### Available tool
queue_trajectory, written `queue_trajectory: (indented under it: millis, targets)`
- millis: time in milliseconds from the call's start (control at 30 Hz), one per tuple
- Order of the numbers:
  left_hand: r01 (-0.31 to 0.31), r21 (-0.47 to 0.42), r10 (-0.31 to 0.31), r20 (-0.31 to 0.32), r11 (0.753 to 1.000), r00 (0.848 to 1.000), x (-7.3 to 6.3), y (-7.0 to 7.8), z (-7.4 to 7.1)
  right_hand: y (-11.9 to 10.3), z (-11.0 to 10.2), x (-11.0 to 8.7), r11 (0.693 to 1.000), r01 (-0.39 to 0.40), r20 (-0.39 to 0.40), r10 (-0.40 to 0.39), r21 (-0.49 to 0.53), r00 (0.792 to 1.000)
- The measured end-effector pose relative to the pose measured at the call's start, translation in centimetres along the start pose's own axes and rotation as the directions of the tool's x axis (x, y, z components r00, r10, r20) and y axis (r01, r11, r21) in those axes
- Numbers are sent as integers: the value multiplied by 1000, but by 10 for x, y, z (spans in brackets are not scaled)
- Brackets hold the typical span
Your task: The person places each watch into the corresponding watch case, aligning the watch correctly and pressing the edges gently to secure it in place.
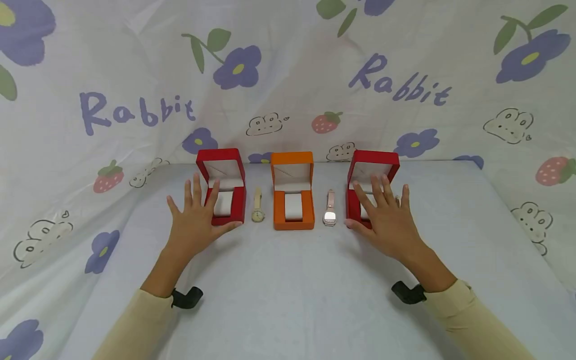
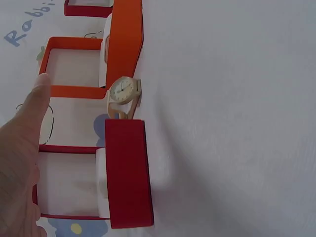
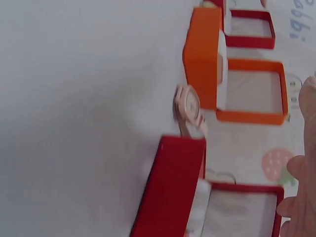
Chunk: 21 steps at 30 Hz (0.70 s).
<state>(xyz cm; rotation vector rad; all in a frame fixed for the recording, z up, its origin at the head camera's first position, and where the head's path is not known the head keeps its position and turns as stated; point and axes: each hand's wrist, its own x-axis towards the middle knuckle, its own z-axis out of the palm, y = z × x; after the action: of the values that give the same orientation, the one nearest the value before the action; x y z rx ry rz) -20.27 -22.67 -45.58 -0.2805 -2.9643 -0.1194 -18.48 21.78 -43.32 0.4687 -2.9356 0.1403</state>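
Note:
My left hand [image 1: 191,227] is spread flat over the left side of a red watch box [image 1: 238,205], its lid raised and a white cushion [image 1: 223,204] inside. Over a second red watch box [image 1: 375,157], also with its lid up, my right hand [image 1: 391,225] spreads its fingers, covering part of the cushion. Neither hand holds anything. Between them stands an orange watch box [image 1: 293,226], open, with a white cushion. A cream-strapped watch [image 2: 122,91] lies between the left red box and the orange one. A pink watch [image 3: 189,106] lies between the orange box and the right red one.
All of this sits on a white-covered table [image 1: 292,290]. Behind it hangs a white curtain [image 1: 288,65] printed with flowers, strawberries and the word Rabbit. A black wrist mount [image 1: 186,298] is on the left wrist, another black mount [image 1: 408,292] on the right.

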Motion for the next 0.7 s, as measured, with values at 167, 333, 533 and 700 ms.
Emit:
queue_trajectory:
  millis: [167,333,533,700]
  targets:
    - [14,-38,-13,32,999,999,3,-13,-3,-20,-1,4,999,31,-25,-30,42,999]
    - [27,-72,-24,42,997,999,7,-22,-6,-40,-4,9,983,86,-47,-79,160,996]
    - [14,-219,0,62,976,998,16,-37,-5,-66,-8,22,941,183,-68,-170,284,983]
    - [10,-327,23,96,945,995,21,-48,-5,-86,-4,38,910,231,-85,-215,345,973]
